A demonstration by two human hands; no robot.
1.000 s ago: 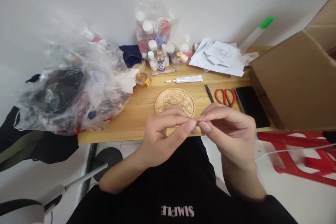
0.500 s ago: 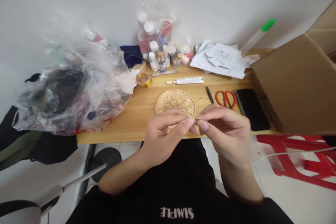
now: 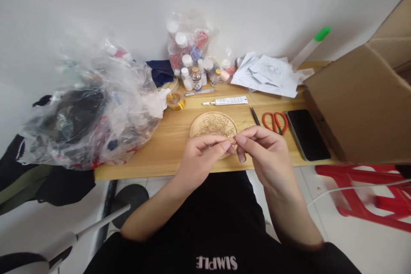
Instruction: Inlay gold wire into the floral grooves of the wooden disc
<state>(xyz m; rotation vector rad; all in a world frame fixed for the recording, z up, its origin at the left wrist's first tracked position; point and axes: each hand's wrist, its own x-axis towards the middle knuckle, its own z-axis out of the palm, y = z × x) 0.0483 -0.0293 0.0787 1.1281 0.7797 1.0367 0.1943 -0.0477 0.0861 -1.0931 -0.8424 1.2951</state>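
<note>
My left hand [image 3: 201, 158] and my right hand [image 3: 266, 154] meet fingertip to fingertip above the near edge of a wooden table [image 3: 167, 137]. Both pinch a short piece of thin gold wire [image 3: 231, 139] between thumb and forefinger. Just behind the fingers lies a round wooden disc [image 3: 212, 123] with a carved flower pattern; its near edge is hidden by my hands. A spool of gold wire [image 3: 175, 100] sits further back to the left.
A white glue tube [image 3: 226, 102], black tweezers [image 3: 255, 116], red scissors [image 3: 275, 120] and a black phone [image 3: 306, 132] lie to the right. A cardboard box [image 3: 362, 98] stands at far right. A big plastic bag [image 3: 86, 111], small bottles [image 3: 195, 75] and papers [image 3: 268, 75] line the back.
Both hands have moved forward and up over the table's near edge, onto the disc's front. The pinch has tightened and a glint of gold wire now shows between the fingertips.
</note>
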